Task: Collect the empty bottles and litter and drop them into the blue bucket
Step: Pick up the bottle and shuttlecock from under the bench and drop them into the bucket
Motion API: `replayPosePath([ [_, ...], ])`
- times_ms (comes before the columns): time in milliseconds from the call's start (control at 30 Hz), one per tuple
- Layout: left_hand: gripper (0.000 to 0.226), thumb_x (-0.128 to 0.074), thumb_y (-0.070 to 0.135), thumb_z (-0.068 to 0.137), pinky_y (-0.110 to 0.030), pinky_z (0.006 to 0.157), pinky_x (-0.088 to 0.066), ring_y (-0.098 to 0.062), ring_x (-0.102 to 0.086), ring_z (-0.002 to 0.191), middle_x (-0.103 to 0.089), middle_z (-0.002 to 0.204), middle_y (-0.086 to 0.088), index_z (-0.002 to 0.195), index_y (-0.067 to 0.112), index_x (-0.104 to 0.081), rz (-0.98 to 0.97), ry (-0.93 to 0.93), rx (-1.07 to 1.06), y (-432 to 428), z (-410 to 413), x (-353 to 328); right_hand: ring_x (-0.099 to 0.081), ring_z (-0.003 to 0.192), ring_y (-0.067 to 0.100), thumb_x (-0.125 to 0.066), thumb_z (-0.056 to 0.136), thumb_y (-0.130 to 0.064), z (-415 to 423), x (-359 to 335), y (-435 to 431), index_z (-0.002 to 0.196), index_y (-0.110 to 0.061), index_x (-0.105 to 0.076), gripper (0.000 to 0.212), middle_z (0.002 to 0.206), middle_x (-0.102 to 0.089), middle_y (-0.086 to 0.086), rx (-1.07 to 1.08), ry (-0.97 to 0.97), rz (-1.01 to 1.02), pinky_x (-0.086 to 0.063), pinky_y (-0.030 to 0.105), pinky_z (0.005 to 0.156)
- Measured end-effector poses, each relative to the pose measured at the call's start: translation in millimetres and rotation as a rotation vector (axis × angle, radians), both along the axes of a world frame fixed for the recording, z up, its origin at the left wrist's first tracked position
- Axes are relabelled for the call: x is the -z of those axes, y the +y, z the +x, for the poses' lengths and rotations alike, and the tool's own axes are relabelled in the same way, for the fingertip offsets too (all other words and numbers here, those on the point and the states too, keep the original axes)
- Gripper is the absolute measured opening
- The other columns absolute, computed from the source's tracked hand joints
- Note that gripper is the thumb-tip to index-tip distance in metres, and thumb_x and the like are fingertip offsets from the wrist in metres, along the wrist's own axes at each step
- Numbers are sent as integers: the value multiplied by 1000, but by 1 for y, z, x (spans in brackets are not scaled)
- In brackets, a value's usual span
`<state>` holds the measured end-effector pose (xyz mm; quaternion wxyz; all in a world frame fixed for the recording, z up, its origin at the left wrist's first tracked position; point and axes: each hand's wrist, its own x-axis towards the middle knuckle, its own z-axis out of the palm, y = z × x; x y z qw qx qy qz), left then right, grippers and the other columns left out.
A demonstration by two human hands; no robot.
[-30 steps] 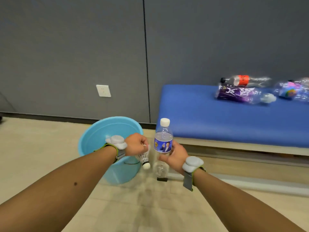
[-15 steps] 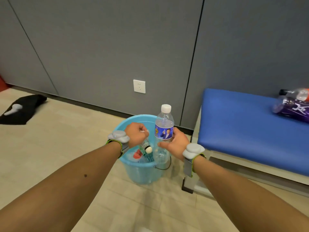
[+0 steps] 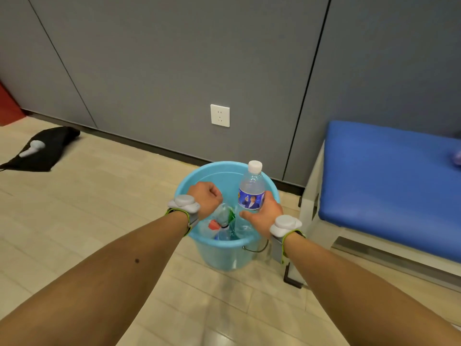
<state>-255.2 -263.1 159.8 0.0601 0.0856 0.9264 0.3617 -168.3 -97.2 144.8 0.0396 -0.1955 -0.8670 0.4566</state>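
The blue bucket (image 3: 219,255) stands on the floor by the grey wall, directly under both my hands. My right hand (image 3: 264,216) grips a clear bottle (image 3: 252,193) with a white cap and a blue label, upright over the bucket's right side. My left hand (image 3: 207,198) is a closed fist over the left side. A white shuttlecock (image 3: 223,216) with a green band hangs from its fingers, inside the rim. Several crushed bottles and a red cap (image 3: 213,224) lie in the bucket.
A blue padded bench (image 3: 389,183) on a white frame stands just right of the bucket, with a blurred purple item (image 3: 457,156) at its far edge. A black cloth (image 3: 50,148) with a white object on it lies on the floor at the left. A wall socket (image 3: 220,115) is above the bucket.
I have come closer and turned left, so the bucket now sits under my hands. Both hands moved from beside the bucket to over its opening, still holding the bottle and shuttlecock.
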Motion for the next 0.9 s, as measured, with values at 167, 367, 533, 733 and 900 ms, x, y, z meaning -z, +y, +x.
replayPosePath([
  [167, 9, -61, 22, 70, -27, 67, -56, -17, -68, 70, -72, 68, 4, 68, 19, -69, -6, -14, 5, 6, -1, 5, -63, 95, 18, -79, 71, -30, -3, 8, 9, 117, -14, -55, 54, 99, -61, -3, 8, -7, -22, -50, 27, 86],
  [367, 12, -60, 24, 72, -35, 74, -59, -18, -71, 72, -74, 69, 3, 69, 19, -70, 56, -52, 47, 23, 3, 2, -63, 80, 17, -67, 82, -25, -4, 3, 22, 103, -16, -65, 22, 82, -64, -4, 9, 8, -38, -53, 28, 83],
  [533, 12, -61, 25, 75, -34, 79, -58, -15, -71, 72, -74, 66, 5, 66, 21, -68, 88, -55, 112, 42, 0, -11, -65, 80, 23, -58, 87, -21, -10, -8, 28, 87, -23, -65, 7, 81, -67, 1, 13, 55, 2, -54, 30, 81],
  [733, 14, -58, 23, 76, -35, 79, -58, -14, -72, 72, -74, 68, 3, 66, 21, -68, 129, -54, 140, 51, -11, -37, -69, 87, 30, -39, 82, -28, -22, -34, 31, 74, -31, -59, 21, 85, -73, 5, 9, 114, 3, -54, 45, 85],
  [900, 14, -58, 27, 72, -35, 77, -59, -16, -72, 72, -75, 67, 2, 60, 25, -65, 97, -102, 154, 53, -28, -108, -70, 82, 28, -36, 81, -29, -32, -112, 40, 72, -33, -57, 23, 71, -67, -5, 21, 92, 9, -55, 44, 84],
])
